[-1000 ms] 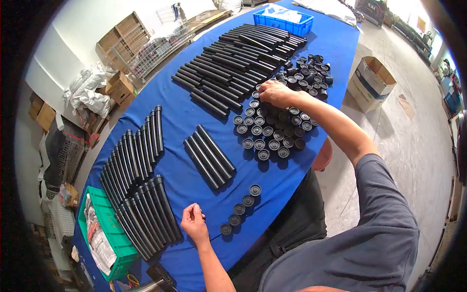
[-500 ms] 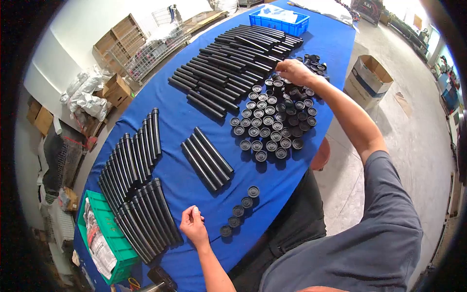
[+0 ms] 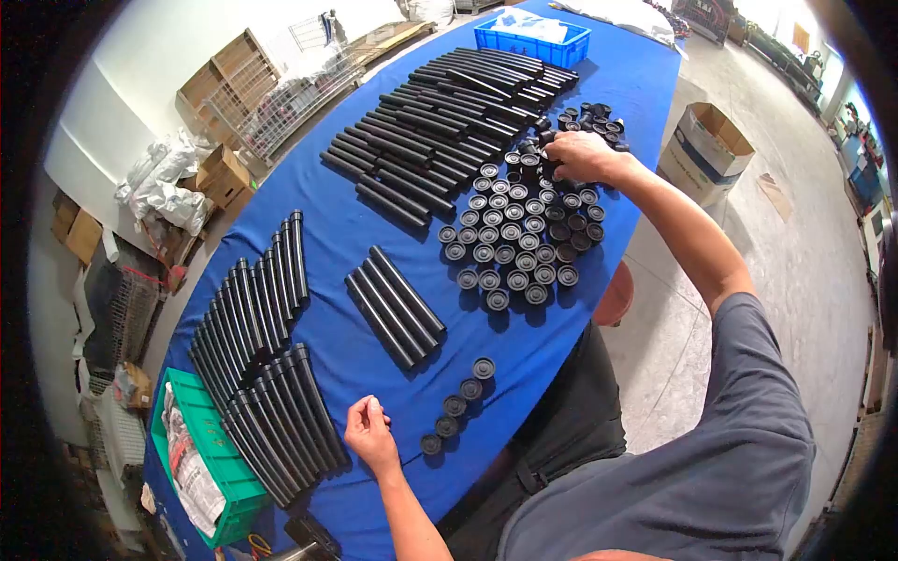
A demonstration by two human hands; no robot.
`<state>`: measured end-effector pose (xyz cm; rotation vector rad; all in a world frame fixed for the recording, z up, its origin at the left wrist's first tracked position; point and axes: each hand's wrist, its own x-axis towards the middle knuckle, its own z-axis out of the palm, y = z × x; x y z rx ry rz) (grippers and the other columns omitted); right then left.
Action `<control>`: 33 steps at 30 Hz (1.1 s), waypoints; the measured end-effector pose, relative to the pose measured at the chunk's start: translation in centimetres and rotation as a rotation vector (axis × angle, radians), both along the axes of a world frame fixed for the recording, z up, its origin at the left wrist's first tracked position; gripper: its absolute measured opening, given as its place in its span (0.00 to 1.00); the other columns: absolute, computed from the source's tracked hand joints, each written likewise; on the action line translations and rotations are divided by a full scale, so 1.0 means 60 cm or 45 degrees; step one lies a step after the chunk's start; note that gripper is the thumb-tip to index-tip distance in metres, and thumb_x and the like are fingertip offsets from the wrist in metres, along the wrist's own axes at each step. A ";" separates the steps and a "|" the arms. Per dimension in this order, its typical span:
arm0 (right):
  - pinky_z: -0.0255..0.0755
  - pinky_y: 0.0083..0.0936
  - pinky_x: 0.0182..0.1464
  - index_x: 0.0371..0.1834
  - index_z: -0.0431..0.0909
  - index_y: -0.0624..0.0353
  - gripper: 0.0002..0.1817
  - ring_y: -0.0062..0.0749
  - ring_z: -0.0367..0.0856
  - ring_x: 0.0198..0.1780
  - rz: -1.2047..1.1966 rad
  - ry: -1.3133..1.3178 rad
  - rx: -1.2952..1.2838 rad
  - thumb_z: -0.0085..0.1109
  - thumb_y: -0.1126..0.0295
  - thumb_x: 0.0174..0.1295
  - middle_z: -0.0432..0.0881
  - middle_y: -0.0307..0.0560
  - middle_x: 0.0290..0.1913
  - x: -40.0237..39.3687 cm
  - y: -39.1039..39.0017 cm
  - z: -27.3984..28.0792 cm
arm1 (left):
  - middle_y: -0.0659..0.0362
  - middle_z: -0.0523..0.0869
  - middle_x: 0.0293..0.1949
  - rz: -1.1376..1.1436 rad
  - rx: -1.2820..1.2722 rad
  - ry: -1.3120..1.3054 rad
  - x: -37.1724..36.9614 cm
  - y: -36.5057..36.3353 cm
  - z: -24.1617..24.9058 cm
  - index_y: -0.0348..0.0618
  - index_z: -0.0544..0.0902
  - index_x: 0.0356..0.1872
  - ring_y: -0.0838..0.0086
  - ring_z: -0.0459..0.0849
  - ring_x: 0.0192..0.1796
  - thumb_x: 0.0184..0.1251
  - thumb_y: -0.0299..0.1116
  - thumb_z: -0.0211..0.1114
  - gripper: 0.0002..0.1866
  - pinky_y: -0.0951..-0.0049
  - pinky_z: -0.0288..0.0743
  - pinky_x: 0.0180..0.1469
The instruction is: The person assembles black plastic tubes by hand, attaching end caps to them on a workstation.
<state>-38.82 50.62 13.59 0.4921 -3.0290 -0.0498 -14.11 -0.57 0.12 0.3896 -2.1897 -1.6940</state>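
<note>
My left hand (image 3: 371, 436) hovers over or rests on the blue cloth, fingers curled with the thumb against them; nothing shows in it. A slanting row of several round black caps (image 3: 455, 406) lies to its right. Across the table, my right hand (image 3: 582, 157) reaches down into a spread of black caps (image 3: 512, 231), its fingers bent among them. What those fingers hold, if anything, is hidden. Several loose black tubes (image 3: 396, 307) lie side by side between the hands. Left of my left hand are black tubes with wider collared ends (image 3: 290, 416), in two overlapping rows.
Many plain black tubes (image 3: 402, 145) are piled on the far part of the blue cloth (image 3: 327, 201). A blue crate (image 3: 533, 42) stands behind them, a green crate (image 3: 229, 486) at the near left. An open cardboard box (image 3: 708, 150) is on the floor at right.
My right hand has moved a little right and downward, from the edge of the tube pile in among the caps. My left hand has stayed nearly still.
</note>
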 end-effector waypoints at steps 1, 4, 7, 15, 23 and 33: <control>0.82 0.47 0.50 0.40 0.84 0.59 0.10 0.51 0.86 0.51 -0.044 0.015 0.035 0.62 0.66 0.58 0.86 0.56 0.43 0.004 -0.002 -0.009 | 0.65 0.83 0.28 -0.002 -0.001 0.001 0.000 0.000 0.001 0.37 0.85 0.42 0.85 0.77 0.26 0.74 0.28 0.67 0.05 0.83 0.68 0.26; 0.86 0.46 0.41 0.37 0.83 0.62 0.08 0.52 0.89 0.44 -0.034 0.133 0.140 0.63 0.70 0.58 0.87 0.58 0.39 -0.005 0.008 -0.063 | 0.65 0.83 0.29 -0.007 -0.027 -0.005 0.000 -0.002 -0.002 0.37 0.85 0.43 0.86 0.77 0.26 0.74 0.28 0.67 0.05 0.83 0.68 0.26; 0.86 0.44 0.40 0.37 0.83 0.65 0.07 0.52 0.89 0.44 -0.106 0.231 0.080 0.60 0.73 0.60 0.87 0.60 0.39 0.005 -0.003 -0.076 | 0.65 0.83 0.29 -0.009 0.026 -0.004 0.001 -0.002 -0.002 0.37 0.85 0.43 0.86 0.77 0.26 0.74 0.28 0.66 0.05 0.83 0.68 0.26; 0.83 0.46 0.48 0.38 0.81 0.65 0.11 0.55 0.86 0.46 -0.103 0.406 -0.118 0.60 0.68 0.59 0.84 0.61 0.42 0.016 0.012 -0.057 | 0.65 0.83 0.28 -0.018 0.003 0.017 0.001 -0.005 -0.006 0.37 0.85 0.42 0.86 0.77 0.26 0.74 0.28 0.66 0.05 0.83 0.68 0.27; 0.74 0.44 0.52 0.41 0.84 0.64 0.17 0.53 0.82 0.46 -0.302 0.423 -0.606 0.65 0.61 0.56 0.82 0.58 0.39 0.124 0.112 -0.074 | 0.65 0.83 0.28 -0.015 -0.005 -0.002 0.002 -0.001 0.000 0.37 0.85 0.42 0.85 0.77 0.26 0.74 0.29 0.67 0.05 0.82 0.69 0.27; 0.78 0.38 0.52 0.51 0.82 0.65 0.20 0.45 0.84 0.46 -0.454 0.226 -0.893 0.67 0.69 0.54 0.83 0.54 0.43 0.152 0.101 -0.187 | 0.64 0.83 0.28 -0.029 -0.009 0.024 0.001 0.005 0.005 0.36 0.85 0.42 0.84 0.77 0.27 0.74 0.28 0.67 0.06 0.82 0.71 0.29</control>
